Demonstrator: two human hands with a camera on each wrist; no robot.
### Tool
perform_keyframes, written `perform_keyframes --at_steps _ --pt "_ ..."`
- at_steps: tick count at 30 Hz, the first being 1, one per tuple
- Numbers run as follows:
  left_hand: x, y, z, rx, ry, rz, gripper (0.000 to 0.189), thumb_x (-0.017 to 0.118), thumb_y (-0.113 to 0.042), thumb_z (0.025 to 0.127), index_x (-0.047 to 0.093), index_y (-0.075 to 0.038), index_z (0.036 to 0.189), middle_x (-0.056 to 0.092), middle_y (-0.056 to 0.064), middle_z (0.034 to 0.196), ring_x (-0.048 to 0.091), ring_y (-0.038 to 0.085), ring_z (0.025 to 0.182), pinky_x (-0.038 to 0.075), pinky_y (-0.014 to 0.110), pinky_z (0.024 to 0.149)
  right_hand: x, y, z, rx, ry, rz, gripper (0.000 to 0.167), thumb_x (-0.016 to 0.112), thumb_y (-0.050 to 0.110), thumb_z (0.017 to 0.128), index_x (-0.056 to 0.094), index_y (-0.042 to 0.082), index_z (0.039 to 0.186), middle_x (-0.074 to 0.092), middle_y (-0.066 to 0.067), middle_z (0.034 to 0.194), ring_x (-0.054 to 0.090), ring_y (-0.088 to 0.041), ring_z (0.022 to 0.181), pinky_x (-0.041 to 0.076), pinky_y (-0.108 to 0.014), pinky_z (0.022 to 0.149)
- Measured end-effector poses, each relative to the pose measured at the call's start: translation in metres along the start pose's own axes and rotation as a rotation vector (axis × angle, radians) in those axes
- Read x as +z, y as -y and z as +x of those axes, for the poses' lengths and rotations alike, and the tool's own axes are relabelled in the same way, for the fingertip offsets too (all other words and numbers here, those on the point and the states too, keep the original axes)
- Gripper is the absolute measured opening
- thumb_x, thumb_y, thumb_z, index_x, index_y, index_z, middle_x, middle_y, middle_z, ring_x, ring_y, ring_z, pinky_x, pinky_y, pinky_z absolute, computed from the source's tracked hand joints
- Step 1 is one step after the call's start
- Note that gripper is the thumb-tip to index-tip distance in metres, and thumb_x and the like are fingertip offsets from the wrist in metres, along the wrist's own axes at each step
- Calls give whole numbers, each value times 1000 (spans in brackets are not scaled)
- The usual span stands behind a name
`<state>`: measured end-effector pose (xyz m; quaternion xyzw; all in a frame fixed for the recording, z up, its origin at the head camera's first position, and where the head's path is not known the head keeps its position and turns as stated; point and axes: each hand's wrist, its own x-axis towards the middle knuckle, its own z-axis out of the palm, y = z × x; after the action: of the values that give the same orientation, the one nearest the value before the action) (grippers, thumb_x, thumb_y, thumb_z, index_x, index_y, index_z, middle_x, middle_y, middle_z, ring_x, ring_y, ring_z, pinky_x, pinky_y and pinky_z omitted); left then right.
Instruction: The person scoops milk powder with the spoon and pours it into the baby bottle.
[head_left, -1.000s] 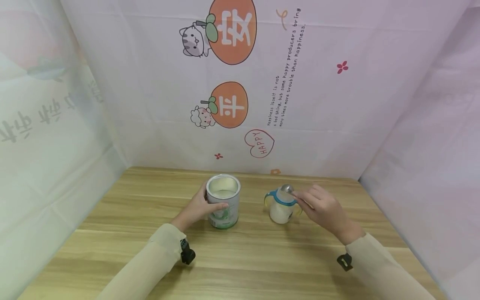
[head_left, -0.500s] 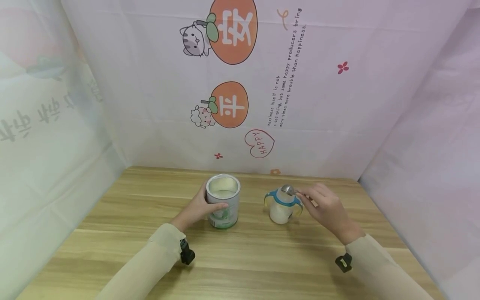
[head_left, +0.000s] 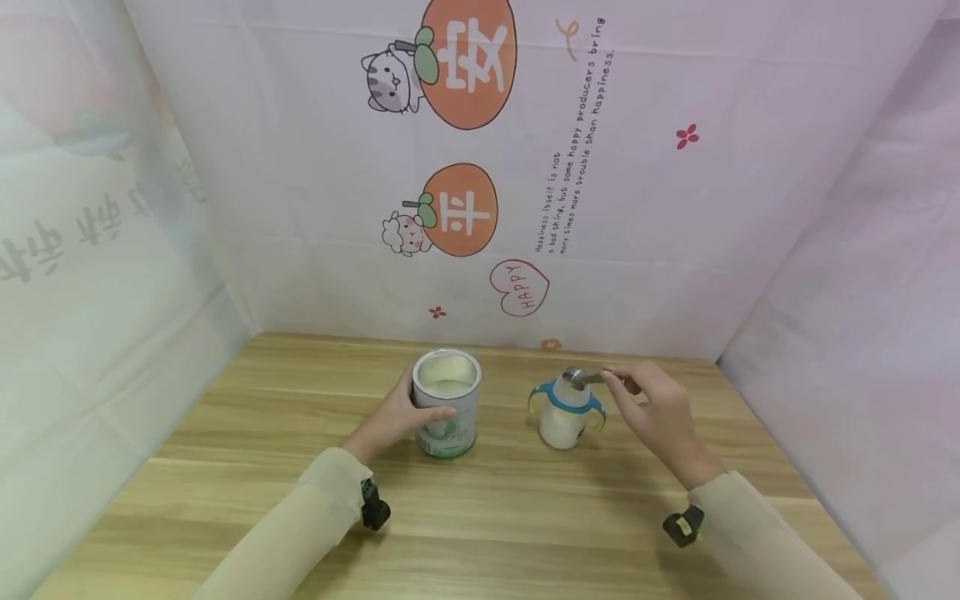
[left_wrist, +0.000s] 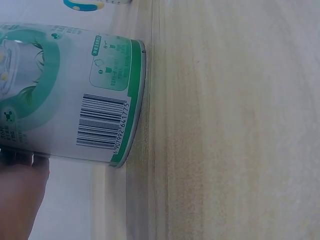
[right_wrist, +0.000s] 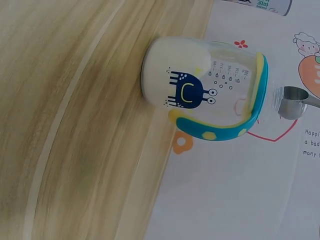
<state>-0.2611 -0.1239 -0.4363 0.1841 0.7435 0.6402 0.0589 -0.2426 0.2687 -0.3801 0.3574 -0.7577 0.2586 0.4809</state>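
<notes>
My left hand (head_left: 397, 418) grips an upright, open-topped milk powder can (head_left: 459, 427), with the thumb across its front. Pale powder (head_left: 447, 387) shows inside. In the left wrist view, the can (left_wrist: 70, 95) shows a barcode and green band; part of the left hand (left_wrist: 22, 192) is below it. To the right stands a baby bottle (head_left: 561, 427) with blue-and-yellow handles and whitish contents. My right hand (head_left: 654, 410) pinches the handle of a metal measuring spoon (head_left: 592, 377), its bowl at the bottle's open mouth. The right wrist view shows the spoon bowl (right_wrist: 291, 109) beside the bottle neck.
Both the can and bottle stand on a wood-grain table (head_left: 480, 533). Printed white cloth (head_left: 622, 300) hangs behind the table, and more cloth walls off both sides. A dark wrist camera (head_left: 373, 506) sits on the left sleeve, another (head_left: 682, 525) on the right.
My right hand has drawn slightly right and up, turning the measuring spoon so its handle lies more level over the bottle mouth. The left hand, can and bottle have stayed put.
</notes>
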Motion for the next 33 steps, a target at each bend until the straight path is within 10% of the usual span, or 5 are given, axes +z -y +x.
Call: perform_keyframes --at_steps 7,19,27,33 --pt "1 0 -2 -9 -10 5 92 86 -32 82 26 -38 152 49 0 141 46 25 132 34 56 110 -2 4 -1 239 3 21 8 75 1 86 74 4 93 64 2 75 51 -7 65 39 -17 56" --pt "1 1 0 -5 -8 16 93 85 -30 82 25 -33 153 48 5 144 45 29 134 32 59 110 -3 9 6 872 46 196 34 63 37 100 71 5 101 66 -4 85 51 -14 69 42 -21 57" --pt "0 2 0 2 -4 13 93 85 -29 83 25 -30 154 46 8 145 43 32 136 31 59 111 -1 9 13 1214 -35 541 37 65 33 99 64 -3 108 60 -1 92 53 -11 78 50 -17 67" --pt "1 1 0 -7 -15 19 95 86 -32 81 25 -33 154 47 4 144 44 30 135 33 58 110 1 9 14 1282 -122 774 22 64 20 100 64 -2 103 59 -2 92 53 -7 77 51 -16 69"
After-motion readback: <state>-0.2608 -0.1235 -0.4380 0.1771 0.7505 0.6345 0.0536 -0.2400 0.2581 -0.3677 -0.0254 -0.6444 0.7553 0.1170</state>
